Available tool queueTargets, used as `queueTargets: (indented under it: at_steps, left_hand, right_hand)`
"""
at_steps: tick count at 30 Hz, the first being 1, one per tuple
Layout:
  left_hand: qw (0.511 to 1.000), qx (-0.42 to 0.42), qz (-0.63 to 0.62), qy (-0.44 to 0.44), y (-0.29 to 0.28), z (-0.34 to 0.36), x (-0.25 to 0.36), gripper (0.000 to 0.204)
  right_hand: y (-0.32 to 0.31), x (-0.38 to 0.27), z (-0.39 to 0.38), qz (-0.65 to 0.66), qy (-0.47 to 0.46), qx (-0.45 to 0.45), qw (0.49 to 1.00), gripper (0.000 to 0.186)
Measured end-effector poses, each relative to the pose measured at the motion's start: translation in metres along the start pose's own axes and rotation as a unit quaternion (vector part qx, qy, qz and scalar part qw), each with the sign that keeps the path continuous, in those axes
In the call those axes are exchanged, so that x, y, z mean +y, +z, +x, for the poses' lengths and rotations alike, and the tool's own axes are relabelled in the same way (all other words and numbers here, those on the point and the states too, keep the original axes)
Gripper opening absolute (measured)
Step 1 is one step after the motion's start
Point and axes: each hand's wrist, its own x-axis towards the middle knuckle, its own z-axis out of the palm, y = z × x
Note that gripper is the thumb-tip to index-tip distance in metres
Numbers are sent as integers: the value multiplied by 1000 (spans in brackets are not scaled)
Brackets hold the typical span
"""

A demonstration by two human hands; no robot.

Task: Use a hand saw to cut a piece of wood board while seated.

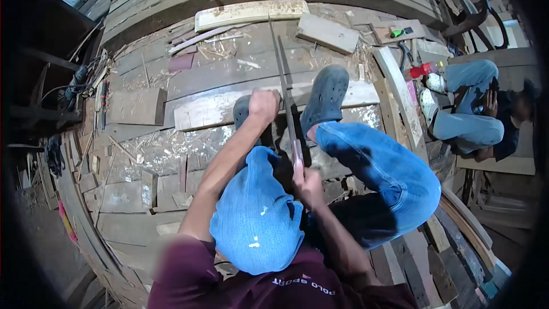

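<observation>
Left hand (263,105) grips the saw blade's (284,88) far part; right hand's (307,186) fingers wrap its near handle (298,154) above the plank (211,109).

We observe a short-sleeved maroon shirt (229,286) with white lettering at its front. Below the shirt, we note faded blue denim jeans (257,217) covering both legs. Beyond the jeans, we see dark grey perforated rubber clogs (326,94). Both forearms are bare.
</observation>
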Motion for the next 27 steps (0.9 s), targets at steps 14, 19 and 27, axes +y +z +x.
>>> queueTargets:
  at_steps: [14,19,27]
  left_hand:
    - [1000,4,-17,4,-11,6,5,15]
    - [998,54,21,-4,4,6,2,11]
    - [1000,12,-17,-22,-4,3,0,14]
  right_hand:
    - [5,-13,31,10,-19,33,999,57]
    - [9,-15,20,-12,1,8,1000,60]
    - [-3,14,-3,48,24,-21,998,60]
